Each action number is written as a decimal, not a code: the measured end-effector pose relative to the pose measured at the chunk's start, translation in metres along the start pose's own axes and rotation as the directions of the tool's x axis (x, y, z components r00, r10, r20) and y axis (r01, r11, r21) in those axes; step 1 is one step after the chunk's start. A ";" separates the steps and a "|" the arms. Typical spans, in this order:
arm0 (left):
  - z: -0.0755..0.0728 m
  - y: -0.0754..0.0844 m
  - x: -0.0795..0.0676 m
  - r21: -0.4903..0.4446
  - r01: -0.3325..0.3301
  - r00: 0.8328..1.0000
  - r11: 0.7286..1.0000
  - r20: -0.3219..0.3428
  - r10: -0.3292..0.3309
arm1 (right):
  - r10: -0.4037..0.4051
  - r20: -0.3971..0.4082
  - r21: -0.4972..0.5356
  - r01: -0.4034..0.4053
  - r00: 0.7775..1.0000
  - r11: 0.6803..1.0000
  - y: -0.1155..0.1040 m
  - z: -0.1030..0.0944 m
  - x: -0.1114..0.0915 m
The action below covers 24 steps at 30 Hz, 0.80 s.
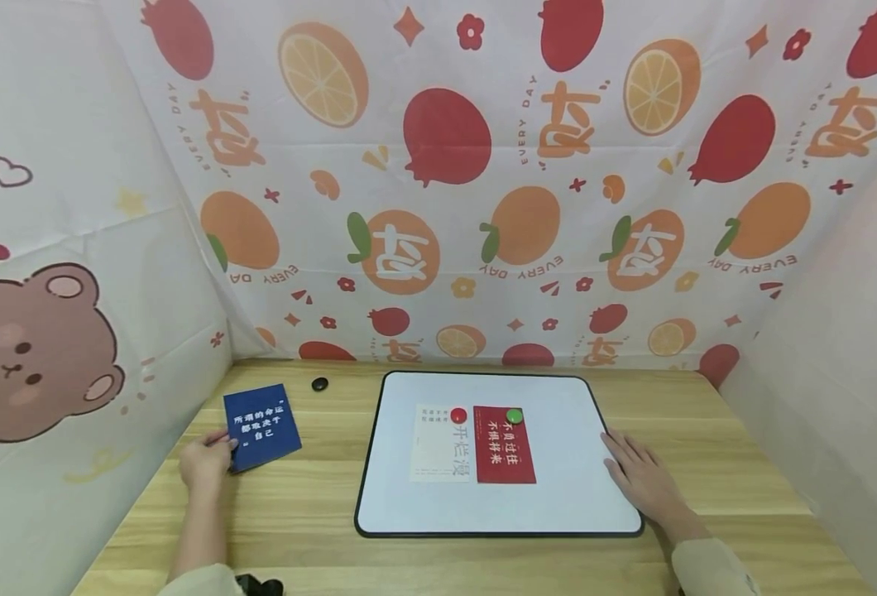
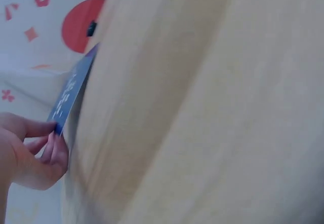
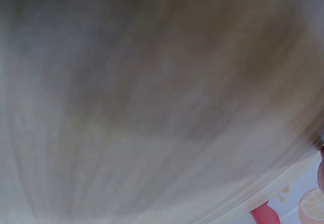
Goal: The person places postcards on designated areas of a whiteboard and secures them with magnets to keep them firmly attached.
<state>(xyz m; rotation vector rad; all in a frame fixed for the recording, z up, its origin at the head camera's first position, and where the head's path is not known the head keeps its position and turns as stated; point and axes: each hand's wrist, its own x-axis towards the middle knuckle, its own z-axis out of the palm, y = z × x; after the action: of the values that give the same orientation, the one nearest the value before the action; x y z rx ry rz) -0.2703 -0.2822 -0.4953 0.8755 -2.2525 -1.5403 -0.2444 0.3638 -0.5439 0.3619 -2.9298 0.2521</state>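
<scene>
My left hand (image 1: pixel 206 465) pinches the lower left edge of a blue card (image 1: pixel 265 430) with white Chinese lettering. In the left wrist view the card (image 2: pixel 73 92) is tilted, its near edge between thumb and fingers. To the right lies a whiteboard (image 1: pixel 572 472) with a black rim. On it are a white card (image 1: pixel 434 455) under a red round magnet (image 1: pixel 458 415) and a red card (image 1: pixel 505 468) under a green round magnet (image 1: pixel 514 415). Fingers extended, my right hand (image 1: pixel 643 480) rests on the board's right edge. Only a sliver of that hand shows in the right wrist view.
A small black round piece (image 1: pixel 320 384) lies on the wooden table (image 1: pixel 312 513) beyond the blue card. Fruit-printed cloth (image 1: pixel 446 248) hangs behind the table, and a bear-printed cloth (image 1: pixel 36 356) at the left. Some black object (image 1: pixel 260 585) shows by the left sleeve.
</scene>
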 end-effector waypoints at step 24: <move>0.001 0.014 -0.029 -0.490 0.224 0.969 0.842 0.201 -0.142 | -0.002 -0.001 0.015 0.002 1.000 1.000 0.000 0.001 0.000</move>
<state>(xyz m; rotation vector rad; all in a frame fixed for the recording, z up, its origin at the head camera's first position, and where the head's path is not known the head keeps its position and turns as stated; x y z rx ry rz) -0.2530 -0.2600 -0.4799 0.8453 -1.7326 -2.2229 -0.2447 0.3639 -0.5445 0.3674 -2.9281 0.2736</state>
